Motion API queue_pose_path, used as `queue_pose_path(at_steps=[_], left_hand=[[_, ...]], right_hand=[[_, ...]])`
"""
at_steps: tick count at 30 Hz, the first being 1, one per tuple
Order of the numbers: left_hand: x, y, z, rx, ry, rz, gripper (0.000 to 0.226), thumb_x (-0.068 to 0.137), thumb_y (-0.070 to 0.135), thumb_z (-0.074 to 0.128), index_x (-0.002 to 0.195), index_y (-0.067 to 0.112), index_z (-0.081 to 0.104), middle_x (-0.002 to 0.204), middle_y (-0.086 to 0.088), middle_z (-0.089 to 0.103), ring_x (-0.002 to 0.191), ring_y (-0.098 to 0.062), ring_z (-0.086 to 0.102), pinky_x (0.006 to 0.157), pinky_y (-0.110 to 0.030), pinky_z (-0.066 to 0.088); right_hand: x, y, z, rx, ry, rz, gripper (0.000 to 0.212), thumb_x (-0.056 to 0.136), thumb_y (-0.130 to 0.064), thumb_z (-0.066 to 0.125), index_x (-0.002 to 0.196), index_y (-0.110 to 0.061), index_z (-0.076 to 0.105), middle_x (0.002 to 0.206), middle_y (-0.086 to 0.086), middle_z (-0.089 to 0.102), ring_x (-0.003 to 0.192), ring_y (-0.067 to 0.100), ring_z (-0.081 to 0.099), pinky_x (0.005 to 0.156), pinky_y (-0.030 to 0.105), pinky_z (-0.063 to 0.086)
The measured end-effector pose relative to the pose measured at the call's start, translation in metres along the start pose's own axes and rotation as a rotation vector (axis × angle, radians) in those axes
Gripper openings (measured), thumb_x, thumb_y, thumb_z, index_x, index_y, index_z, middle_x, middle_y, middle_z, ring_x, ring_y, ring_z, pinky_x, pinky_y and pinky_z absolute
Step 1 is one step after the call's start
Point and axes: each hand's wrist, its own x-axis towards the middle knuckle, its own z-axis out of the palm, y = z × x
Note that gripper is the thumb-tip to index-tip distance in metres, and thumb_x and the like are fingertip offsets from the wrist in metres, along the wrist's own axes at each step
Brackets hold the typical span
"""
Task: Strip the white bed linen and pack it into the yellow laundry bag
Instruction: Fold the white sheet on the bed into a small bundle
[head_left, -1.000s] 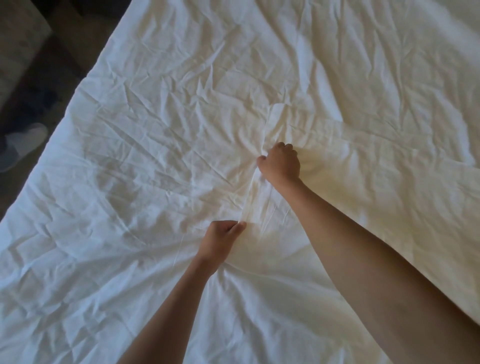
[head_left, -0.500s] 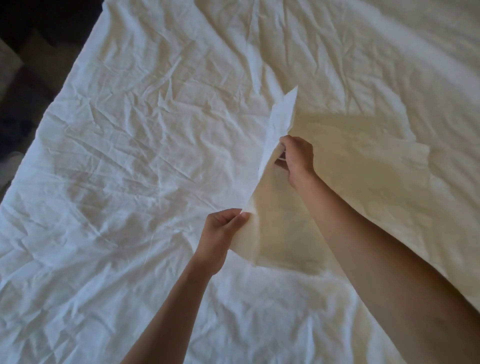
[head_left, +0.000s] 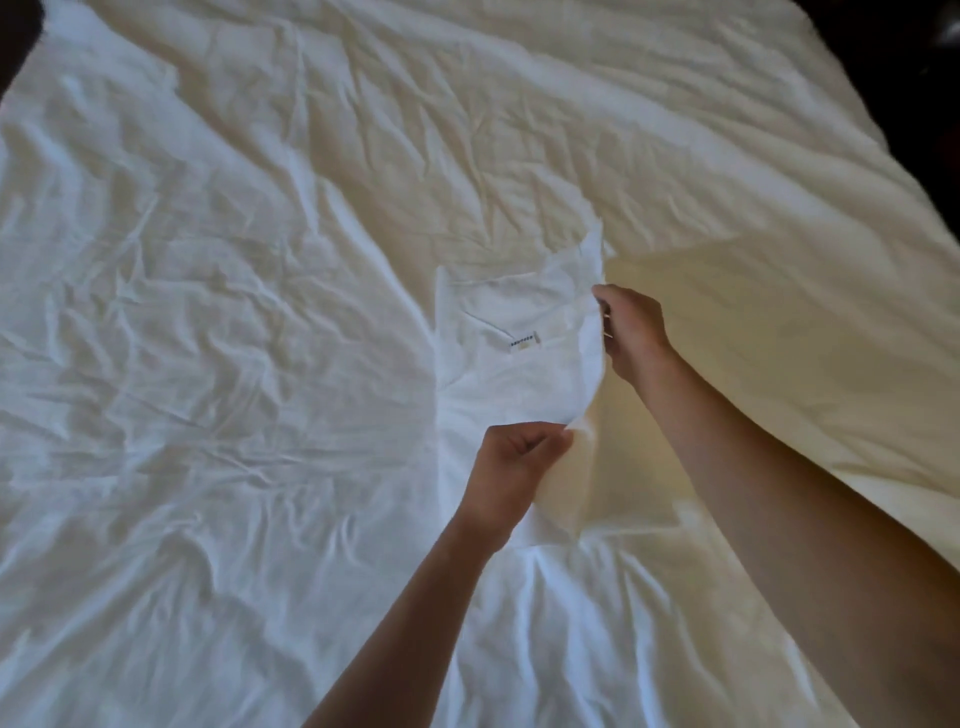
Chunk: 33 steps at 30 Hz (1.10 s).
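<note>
Left fingers: my left hand (head_left: 511, 457) is curled tight, pinching the near end of the sheet's edge (head_left: 582, 384) between thumb and fingers.
Right fingers: further out, my right hand (head_left: 631, 327) pinches the same edge higher up, fingers wrapped over the fold.
Sheet: the white bed linen (head_left: 218, 364) lies wrinkled across the bed, one flap (head_left: 509, 358) turned over to the left with a small label (head_left: 523, 340) showing on it.
Step in hand: I judge I'm peeling this layer back off the one below, early in the stripping.
Doing it well: I'd keep both pinches on the hem, hold the edge taut between my hands, and draw toward me evenly so the cloth gathers instead of dragging the lower layer (head_left: 727, 322) along.
Watch for: a pinch this thin can slip, so I'd take more fabric before pulling hard.
Far side: the linen runs out to the far bed edge (head_left: 857, 130), nothing freed there.
Laundry bag: not in view.
</note>
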Motion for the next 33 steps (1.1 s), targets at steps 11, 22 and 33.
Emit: queue_pose_path(at_steps=[11,22,33], left_hand=[[0.057,-0.071,0.102,0.347,-0.008,-0.12,0.019,0.097,0.016,0.06,0.106,0.019,0.076,0.09,0.006,0.076,0.081,0.0,0.069,0.075,-0.018,0.052],[0.045,-0.09,0.05,0.88,0.417,0.356,0.033,0.093,0.026,0.05,0.116,0.013,0.069,0.122,0.005,0.064,0.12,-0.009,0.056,0.105,-0.017,0.039],[0.021,-0.143,-0.004,1.259,0.457,0.049,0.066,0.098,0.048,0.031,0.156,0.016,0.027,0.16,-0.02,0.027,0.144,-0.039,0.032,0.113,-0.054,0.033]], right_hand=[[0.077,0.027,-0.099,-0.217,-0.069,0.145,0.019,0.09,-0.035,0.062,0.085,-0.016,0.06,0.069,-0.002,0.05,0.054,0.014,0.047,0.05,0.025,0.037],[0.071,0.105,-0.132,-0.659,0.015,-0.121,0.011,0.084,-0.015,0.065,0.084,-0.005,0.063,0.072,-0.001,0.058,0.065,0.016,0.052,0.052,0.026,0.034],[-0.018,0.161,-0.156,-0.843,0.202,-0.087,0.041,0.082,-0.043,0.068,0.112,-0.017,0.06,0.103,0.001,0.06,0.091,0.022,0.06,0.074,0.033,0.048]])
